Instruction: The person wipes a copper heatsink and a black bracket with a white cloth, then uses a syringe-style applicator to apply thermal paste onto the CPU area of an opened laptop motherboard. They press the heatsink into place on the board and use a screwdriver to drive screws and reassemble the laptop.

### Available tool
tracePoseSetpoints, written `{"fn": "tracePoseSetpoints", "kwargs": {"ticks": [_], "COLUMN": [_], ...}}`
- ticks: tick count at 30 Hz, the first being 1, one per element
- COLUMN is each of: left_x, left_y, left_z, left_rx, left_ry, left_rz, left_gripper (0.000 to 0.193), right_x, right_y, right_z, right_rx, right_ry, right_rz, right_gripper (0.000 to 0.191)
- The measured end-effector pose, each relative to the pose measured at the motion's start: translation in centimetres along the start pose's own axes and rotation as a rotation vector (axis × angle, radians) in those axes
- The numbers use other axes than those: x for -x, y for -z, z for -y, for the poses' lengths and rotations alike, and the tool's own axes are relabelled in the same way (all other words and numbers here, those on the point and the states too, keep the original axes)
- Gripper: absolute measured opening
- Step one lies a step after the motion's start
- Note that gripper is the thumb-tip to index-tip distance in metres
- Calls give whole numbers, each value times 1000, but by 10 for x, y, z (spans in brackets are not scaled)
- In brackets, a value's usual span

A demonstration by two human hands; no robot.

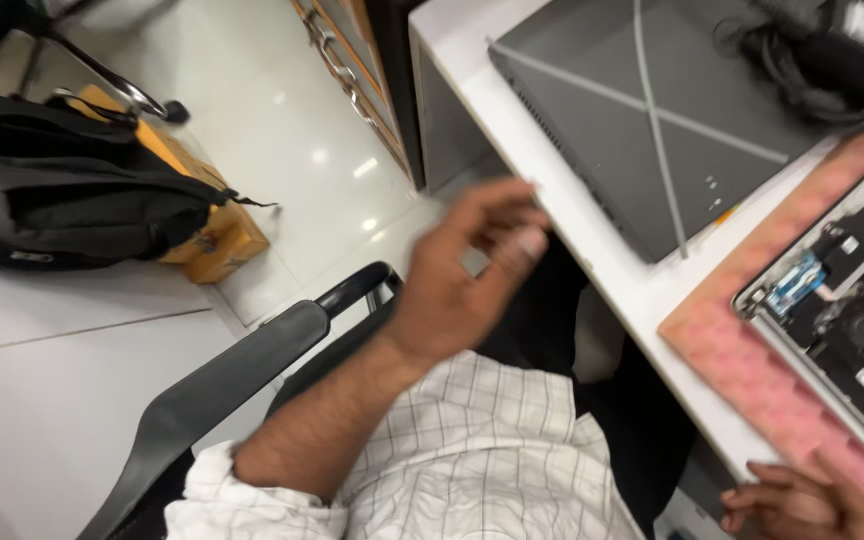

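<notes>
View from my head, looking down past my checked shirt (492, 450). My left hand (467, 265) is raised in the air beside the edge of the white counter (592, 250), fingers loosely curled and holding nothing; it is motion-blurred, so finer detail cannot be told. It is nearest to the closed grey laptop (642, 110), which lies on the counter with pale straps crossed over its lid. My right hand (802, 500) rests at the counter's near edge, touching the pink mat (752, 370); whether it is open or closed I cannot tell, as it is partly cut off. On the mat lies an opened laptop base (852, 310), its fan and boards exposed. A black chair armrest (242, 370) runs below my left forearm. On the floor, well apart, lie a black bag (62, 200) and a yellow box (217, 235).
</notes>
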State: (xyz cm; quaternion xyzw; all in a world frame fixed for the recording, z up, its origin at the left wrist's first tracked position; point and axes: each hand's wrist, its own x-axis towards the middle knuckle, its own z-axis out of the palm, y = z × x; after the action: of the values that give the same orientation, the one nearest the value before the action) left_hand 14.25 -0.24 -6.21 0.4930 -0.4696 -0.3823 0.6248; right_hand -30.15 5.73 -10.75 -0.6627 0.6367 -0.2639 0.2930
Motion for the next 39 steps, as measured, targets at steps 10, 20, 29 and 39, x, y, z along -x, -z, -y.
{"fn": "tracePoseSetpoints", "kwargs": {"ticks": [10,20,29,39], "left_x": [7,82,92,61], "left_y": [20,-59,-59,-33], "left_z": [9,4,17,9], "left_rx": [140,139,269,366], "left_ry": [-23,43,-64,27], "left_rz": [-138,380,341,216], "left_gripper": [48,57,50,43], "right_x": [-5,-23,-46,-15], "right_y": [-29,-23,26,64], "right_z": [74,16,14,89], "right_rx": [-849,150,426,615], "right_ry": [-163,-232,-325,29], "right_rz": [39,32,278,192], "right_gripper": [77,44,35,29]}}
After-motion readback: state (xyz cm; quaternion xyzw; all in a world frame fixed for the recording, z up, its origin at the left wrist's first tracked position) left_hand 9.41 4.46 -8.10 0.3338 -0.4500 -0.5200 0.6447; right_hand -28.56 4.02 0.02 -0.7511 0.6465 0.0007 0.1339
